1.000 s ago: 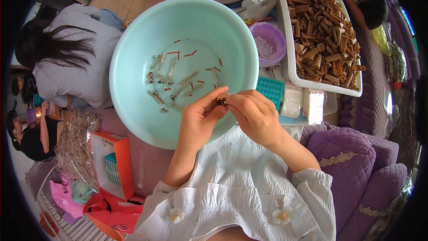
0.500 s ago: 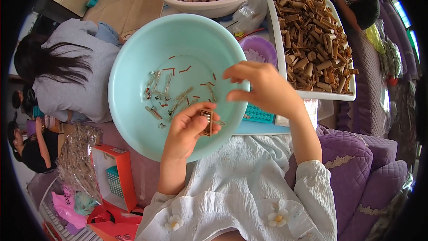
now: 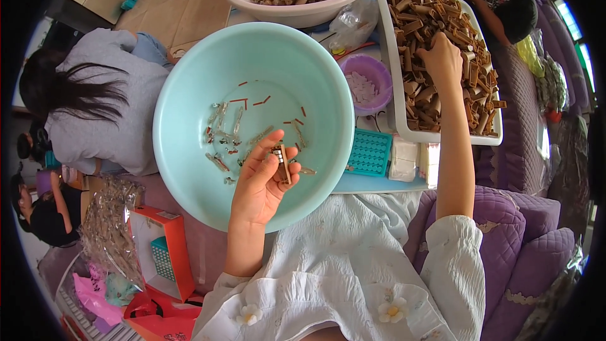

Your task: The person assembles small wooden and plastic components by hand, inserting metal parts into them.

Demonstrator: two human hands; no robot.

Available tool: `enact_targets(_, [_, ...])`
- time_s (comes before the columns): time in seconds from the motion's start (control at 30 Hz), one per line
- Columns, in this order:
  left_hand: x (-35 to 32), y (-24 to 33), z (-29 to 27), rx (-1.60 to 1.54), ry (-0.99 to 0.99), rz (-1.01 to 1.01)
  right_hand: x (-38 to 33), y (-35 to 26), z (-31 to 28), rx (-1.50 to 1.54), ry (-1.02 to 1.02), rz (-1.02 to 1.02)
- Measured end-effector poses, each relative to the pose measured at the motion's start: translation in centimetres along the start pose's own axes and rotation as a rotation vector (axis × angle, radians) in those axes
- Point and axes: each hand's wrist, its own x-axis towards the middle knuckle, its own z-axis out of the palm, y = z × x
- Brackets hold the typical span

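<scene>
My left hand (image 3: 257, 180) is closed round a small brown plastic casing (image 3: 286, 170) with shiny silver parts inside it. It holds the casing over the near part of a large pale turquoise basin (image 3: 170, 120). In the bottom of the basin lie thin reddish-brown strips (image 3: 240, 100) and several small clear and metallic pieces (image 3: 218, 161). My right hand (image 3: 444, 63) reaches into a white tray (image 3: 404, 127) heaped with brown plastic pieces (image 3: 470, 98). Its fingers point down among the pieces and their tips are hidden, so any grip there does not show.
A purple bowl (image 3: 386, 96) of small white pieces, a teal perforated tray (image 3: 368, 153) and white packets (image 3: 403, 159) stand between basin and tray. A pink basin (image 3: 237, 0) holds more brown parts. Other people sit at left and upper right; an orange box (image 3: 186, 252) is at left.
My right hand has moved from over the turquoise basin, up and right, into the pieces in the white tray. My left hand has shifted slightly left and turned the casing it holds.
</scene>
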Motion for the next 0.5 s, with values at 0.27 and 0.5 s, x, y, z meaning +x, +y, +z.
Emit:
enact_targets(0.27, [0.0, -0.2, 0.3, 0.053, 0.044, 0.009, -0.8, 0.3, -0.6, 0.31, 0.002, -0.009])
enact_targets(0.5, [-0.7, -0.1, 1.0, 0.108, 0.085, 0.074, -10.8, 1.0, -3.2, 0.983, -0.198, 0.163])
